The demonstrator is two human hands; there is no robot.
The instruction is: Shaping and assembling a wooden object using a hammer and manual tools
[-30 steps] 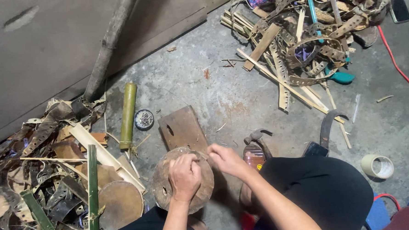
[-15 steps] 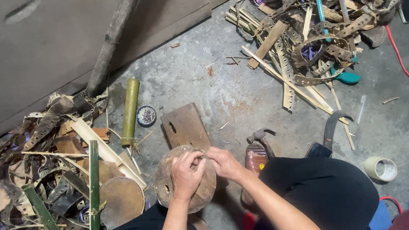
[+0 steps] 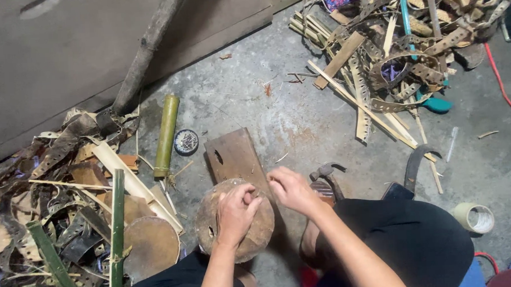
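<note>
Nearest to us, between our knees, a round wooden block (image 3: 236,222) sits on the concrete floor (image 3: 300,113), and our left hand (image 3: 235,214) lies curled on top of it, fingers bent in close; whether they pinch anything we cannot tell. Just beside it our right hand (image 3: 289,189) hovers at the block's far edge, fingertips drawn together toward the left hand, and what they grip, if anything, is too small to make out. Our dark-clad legs hide the block's near edge. Touching the block's far side, a flat brown board (image 3: 233,156) with a small hole runs away from us. Right of our right hand a hammer (image 3: 324,172) lies with its head up against our knee, and further right a curved blade (image 3: 416,162) rests on the floor, with a tape roll (image 3: 474,217) well apart at the right edge. To our left a round wooden disc (image 3: 151,245) lies among a scrap heap (image 3: 56,186) of strips and green bamboo sticks (image 3: 116,224). Beyond the board a small round tin (image 3: 186,141) stands just beside a green bamboo tube (image 3: 166,135). Farther off, a dark pole (image 3: 148,48) leans along a grey panel (image 3: 45,61), and at the far right another pile (image 3: 401,51) of slats and perforated strips crowds the floor, a red cable (image 3: 503,89) trailing past it.
</note>
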